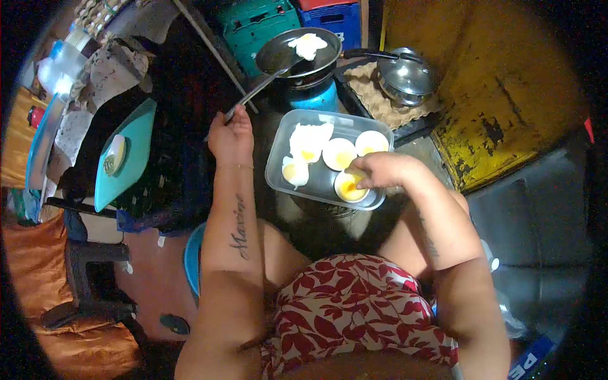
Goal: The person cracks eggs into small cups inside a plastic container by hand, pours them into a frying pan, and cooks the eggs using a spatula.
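Note:
My left hand [233,134] is closed around the handle of a spatula [269,81], whose far end reaches into the frying pan [261,58]. A white fried egg [308,46] lies in that pan near the spatula's tip. Lower down, my right hand [387,170] reaches over the corner of a clear plastic container [273,166]. Its fingers are pinched at the edge of a round egg with a bright yolk [348,188]. Several other cooked eggs [310,140] lie in the same container, white with yellow centres.
The pan sits on a burner over a blue gas cylinder [315,98]. A lidded silver pot [407,79] stands at right on a brown egg tray [367,85]. Green crate [253,31] and blue crate [335,25] are behind. At left is a turquoise tray [136,142] with a small oval object.

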Available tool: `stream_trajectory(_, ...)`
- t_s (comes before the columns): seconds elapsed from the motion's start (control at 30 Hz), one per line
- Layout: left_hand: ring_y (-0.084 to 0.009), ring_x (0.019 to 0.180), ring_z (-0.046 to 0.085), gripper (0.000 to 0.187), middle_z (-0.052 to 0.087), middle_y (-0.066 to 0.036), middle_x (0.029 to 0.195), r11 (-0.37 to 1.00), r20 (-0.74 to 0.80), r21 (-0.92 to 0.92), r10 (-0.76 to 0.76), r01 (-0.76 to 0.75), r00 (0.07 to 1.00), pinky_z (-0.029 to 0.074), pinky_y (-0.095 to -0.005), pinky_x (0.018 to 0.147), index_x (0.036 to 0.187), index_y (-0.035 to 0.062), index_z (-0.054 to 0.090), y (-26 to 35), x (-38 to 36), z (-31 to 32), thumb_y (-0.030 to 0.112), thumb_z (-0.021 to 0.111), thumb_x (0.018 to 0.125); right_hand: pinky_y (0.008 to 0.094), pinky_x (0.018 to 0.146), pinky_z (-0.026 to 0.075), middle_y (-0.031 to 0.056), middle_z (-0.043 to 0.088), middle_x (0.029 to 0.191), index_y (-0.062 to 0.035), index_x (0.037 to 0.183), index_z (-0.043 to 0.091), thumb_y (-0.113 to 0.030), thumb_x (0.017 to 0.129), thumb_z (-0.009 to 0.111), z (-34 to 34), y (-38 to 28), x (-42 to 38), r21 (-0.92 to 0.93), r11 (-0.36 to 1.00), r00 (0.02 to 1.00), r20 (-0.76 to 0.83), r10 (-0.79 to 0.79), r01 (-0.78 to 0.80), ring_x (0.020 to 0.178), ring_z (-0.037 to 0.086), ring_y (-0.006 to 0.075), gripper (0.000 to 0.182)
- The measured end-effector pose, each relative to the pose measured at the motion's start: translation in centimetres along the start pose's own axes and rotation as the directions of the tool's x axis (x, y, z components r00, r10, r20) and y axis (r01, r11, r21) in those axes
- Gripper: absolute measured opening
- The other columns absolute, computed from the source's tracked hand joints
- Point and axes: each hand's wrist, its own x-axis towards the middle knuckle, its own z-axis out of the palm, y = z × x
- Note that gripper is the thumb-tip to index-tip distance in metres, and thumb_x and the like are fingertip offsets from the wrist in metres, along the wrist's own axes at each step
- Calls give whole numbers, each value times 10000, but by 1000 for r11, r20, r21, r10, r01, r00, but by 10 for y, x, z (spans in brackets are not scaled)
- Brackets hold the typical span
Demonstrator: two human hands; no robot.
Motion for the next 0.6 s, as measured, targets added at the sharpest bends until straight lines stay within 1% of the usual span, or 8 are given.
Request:
stream_trajectory(0.07,-340,892,651,343,585,-306,1039,999,53,36,18,-20,998,606,-388,772,1149,-196,385,4,-8,5,118,379,1010,388,955,469,181,639,1195,-80,1306,562,-329,818,731,-3,-1,-2,-33,999,1000,-24,-1,1,1102,611,333,573)
stream_trajectory(0.13,-282,780,646,347,603,-246,900,993,-83,120,29,-19,996,576,-326,665,1112,-135,418,8,-18,19,199,428,1016,400,944,473,184,649,1175,-79,1288,578,-353,815,727,-4,2,-3,-15,1000,999,-46,-14,13,1087,618,346,566)
stream_trajectory(0.3,-283,764,648,269,618,-249,930,957,-79,259,158,-132,984,577,-337,664,1086,-83,467,46,-34,22,173,422,1019,386,979,461,178,624,1237,-72,1312,558,-322,828,728,-15,3,-12,32,999,999,-48,26,-24,1141,598,327,570)
stream_trajectory(0.37,-291,806,659,238,621,-248,952,933,51,342,97,-109,994,576,-334,654,1097,-64,465,75,-42,9,157,436,1012,388,980,460,178,625,1234,-74,1311,559,-321,829,726,-15,4,-13,39,999,998,-57,16,-14,1141,598,328,567)
stream_trajectory(0.4,-308,864,665,236,621,-249,967,903,40,382,196,-196,980,563,-331,636,1092,-61,462,82,-48,9,159,454,1007,390,981,459,177,627,1232,-77,1311,559,-321,831,724,-14,4,-12,44,999,997,-73,11,-8,1142,597,329,563)
stream_trajectory(0.5,-330,904,664,221,616,-239,982,876,38,453,163,-162,986,563,-351,655,1091,-49,467,108,-82,4,152,471,999,389,977,460,173,632,1225,-80,1309,561,-324,831,723,-12,2,-10,32,999,997,-72,41,-38,1144,596,326,560)
stream_trajectory(0.53,-344,924,658,216,611,-225,998,860,-24,468,244,-205,970,558,-359,662,1090,-33,479,112,-86,-2,156,499,987,389,977,460,173,632,1225,-80,1309,561,-324,831,723,-12,0,-11,32,999,996,-73,44,-42,1144,596,326,560)
stream_trajectory(0.6,-344,919,659,213,608,-218,1000,833,-26,520,238,-190,971,555,-357,663,1083,-26,485,124,-96,-20,157,513,978,387,973,461,172,636,1217,-86,1317,559,-329,830,724,-12,-3,-12,23,999,998,-59,28,-27,1141,598,320,568)
